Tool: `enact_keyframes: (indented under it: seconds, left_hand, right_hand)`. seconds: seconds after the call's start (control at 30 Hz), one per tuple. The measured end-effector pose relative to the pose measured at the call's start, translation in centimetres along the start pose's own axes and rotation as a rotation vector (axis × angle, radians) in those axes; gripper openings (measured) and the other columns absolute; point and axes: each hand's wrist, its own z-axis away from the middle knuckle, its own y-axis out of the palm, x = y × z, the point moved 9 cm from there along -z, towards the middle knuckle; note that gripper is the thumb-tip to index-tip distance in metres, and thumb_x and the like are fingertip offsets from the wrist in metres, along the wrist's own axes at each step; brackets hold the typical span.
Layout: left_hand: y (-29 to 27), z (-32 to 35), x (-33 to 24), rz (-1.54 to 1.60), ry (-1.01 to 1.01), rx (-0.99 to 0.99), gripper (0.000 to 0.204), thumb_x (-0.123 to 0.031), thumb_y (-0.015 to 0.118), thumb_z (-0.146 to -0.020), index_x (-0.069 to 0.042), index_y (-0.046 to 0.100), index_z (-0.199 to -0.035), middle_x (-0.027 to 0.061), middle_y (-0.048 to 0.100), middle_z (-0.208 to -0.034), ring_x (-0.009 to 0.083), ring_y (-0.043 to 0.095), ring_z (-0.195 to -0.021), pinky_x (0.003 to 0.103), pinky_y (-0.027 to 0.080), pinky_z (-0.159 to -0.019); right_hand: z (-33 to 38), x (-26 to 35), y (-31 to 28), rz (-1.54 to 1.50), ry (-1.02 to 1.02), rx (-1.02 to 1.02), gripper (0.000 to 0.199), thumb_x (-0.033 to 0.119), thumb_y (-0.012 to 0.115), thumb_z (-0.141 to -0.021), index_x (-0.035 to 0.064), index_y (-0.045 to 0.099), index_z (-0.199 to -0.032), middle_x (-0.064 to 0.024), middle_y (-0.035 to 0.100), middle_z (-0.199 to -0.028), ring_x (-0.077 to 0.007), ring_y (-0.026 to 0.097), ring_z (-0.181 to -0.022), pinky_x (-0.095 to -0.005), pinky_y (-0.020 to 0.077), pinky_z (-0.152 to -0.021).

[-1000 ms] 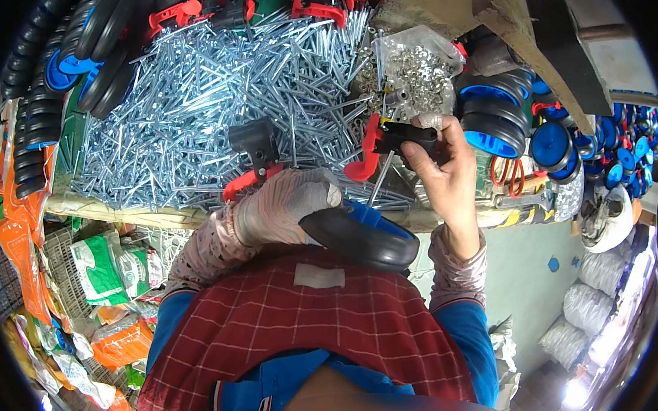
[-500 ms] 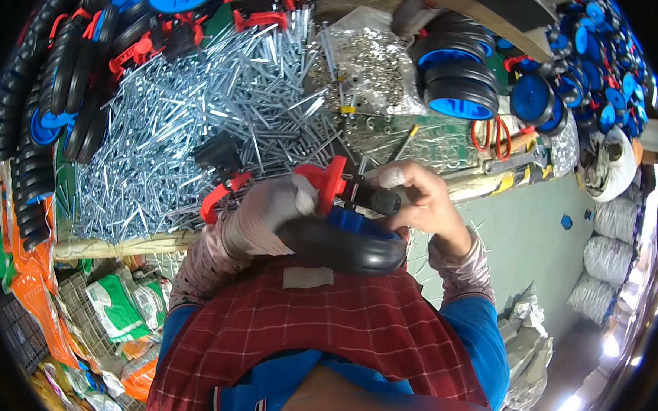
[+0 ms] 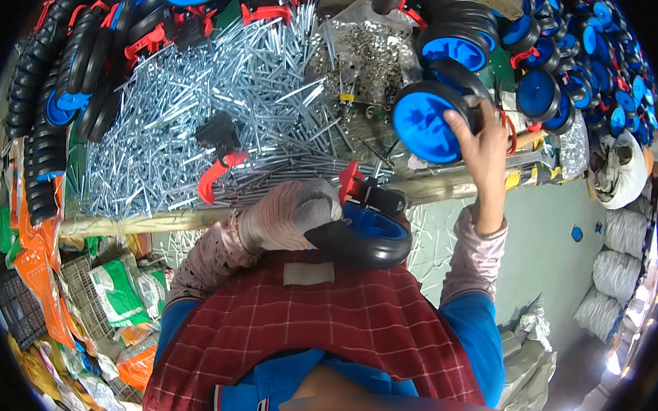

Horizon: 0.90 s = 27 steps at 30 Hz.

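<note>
Since half a second ago, the right hand (image 3: 487, 147) has left the first wheel (image 3: 371, 249) and reached out to a second wheel (image 3: 426, 129), right of the heap of metal pins (image 3: 200, 102). Its thumb presses the blue face and its fingers curl behind the tyre; whether that wheel is off the bench, I cannot tell. The gloved left hand (image 3: 299, 211) has stayed between the pin heap and the red checked apron (image 3: 324, 302), grasping the first wheel by its left side. A black bracket (image 3: 385, 199) with a red lever (image 3: 350, 180) sits against that wheel's far side.

The second wheel could slip or swing, I judge, being pinched near one edge; it might then knock the wheels behind it or roll off the bench. The bracket could slide loose from the first wheel if nothing fastens it: I cannot see a pin through the two. Only one hand steadies that pair.

As for writing, the pale patch (image 3: 309, 274) on the apron, nearer the wearer than the pin heap, shows nothing legible. Green-and-white bags (image 3: 120, 287) below the heap's left part seem printed, but too small to read. I can make out no brand on either held wheel.
</note>
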Motion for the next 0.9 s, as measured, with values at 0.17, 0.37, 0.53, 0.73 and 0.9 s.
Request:
enact_keyframes:
  seconds: [0.17,0.37,0.53,0.73,0.9]
  left_hand:
    - [1.3,-0.9,0.6,0.048,-0.075,0.1,0.043,-0.014,0.082,-0.073,-0.008,0.053,-0.104,0.0069,0.059,-0.093,0.0254,0.061,-0.075,0.035,0.05,-0.064]
    - [0.9,-0.8,1.8,0.121,-0.22,0.061,0.053,-0.022,0.09,-0.067,-0.008,0.056,-0.104,0.0093,0.062,-0.094,0.0296,0.065,-0.08,0.039,0.052,-0.068]
    - [0.9,0.3,3.3,0.252,-0.28,0.004,0.043,-0.019,0.091,-0.064,-0.007,0.06,-0.091,0.0059,0.064,-0.087,0.0224,0.063,-0.078,0.034,0.051,-0.069]
    - [1.4,0.3,4.6,0.172,-0.413,0.141,0.035,-0.019,0.083,-0.073,-0.006,0.063,-0.099,0.0107,0.067,-0.089,0.0273,0.066,-0.08,0.038,0.053,-0.072]
    - [0.7,1.6,3.0,-0.031,-0.148,0.119,0.039,-0.011,0.079,-0.073,-0.006,0.059,-0.105,0.0138,0.064,-0.094,0.0331,0.066,-0.079,0.04,0.055,-0.066]
  right_hand:
    - [3.5,3.0,3.8,-0.36,0.045,0.136,0.035,0.027,0.08,-0.082,0.0041,0.065,-0.104,-0.0022,0.057,-0.06,-0.0074,0.047,-0.054,-0.0257,0.0379,-0.051]
    - [3.5,4.2,4.2,-0.34,0.029,0.159,0.037,0.028,0.08,-0.08,0.0034,0.065,-0.102,-0.0023,0.053,-0.057,-0.0087,0.046,-0.052,-0.0265,0.0367,-0.05]
    - [3.2,1.9,5.9,-0.471,0.121,0.19,0.038,0.027,0.081,-0.079,0.0035,0.064,-0.103,-0.0042,0.056,-0.059,-0.0107,0.048,-0.052,-0.0276,0.0388,-0.052]
    - [3.9,6.9,4.4,-0.327,-0.336,0.173,0.05,0.022,0.087,-0.07,0.006,0.063,-0.112,-0.0102,0.073,-0.094,-0.0231,0.073,-0.082,-0.0318,0.055,-0.075]
    - [0.1,4.5,6.8,-0.289,-0.231,0.238,0.028,0.019,0.075,-0.083,0.0011,0.067,-0.102,-0.0174,0.069,-0.091,-0.0343,0.068,-0.08,-0.0357,0.0523,-0.07]
